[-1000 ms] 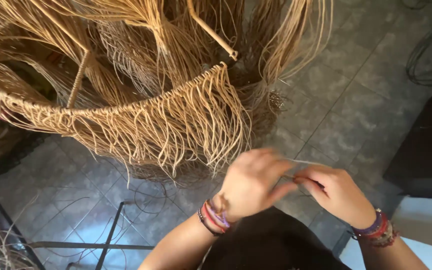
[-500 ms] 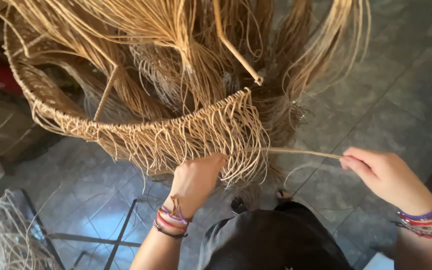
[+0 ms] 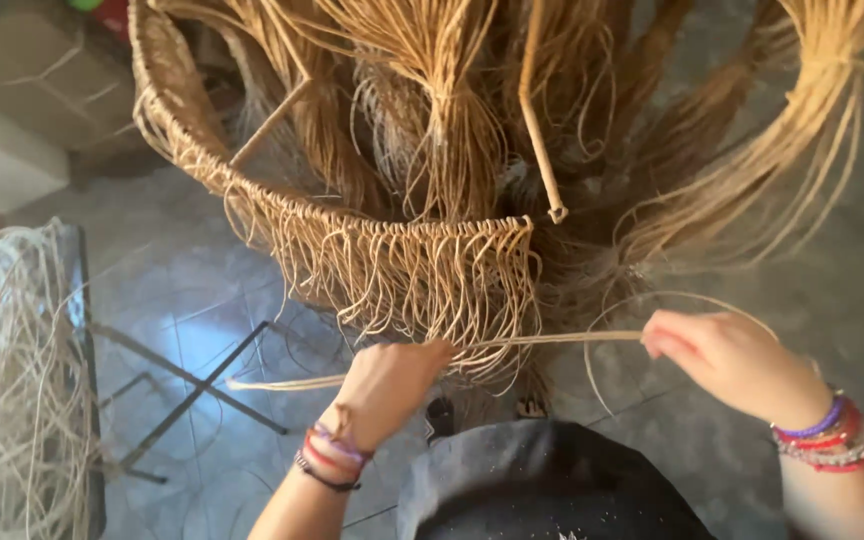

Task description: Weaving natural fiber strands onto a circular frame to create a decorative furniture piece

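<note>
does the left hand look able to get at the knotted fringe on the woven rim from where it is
Probably yes. The left hand grips a fibre strand right below the knotted fringe hanging off the woven rim, and nothing lies between them.

No packages, labels, signs or screens anywhere around the woven straw basket frame point(image 3: 352, 225); only loose fibre, tiled floor and plain blurred shapes at the upper left corner.
</note>
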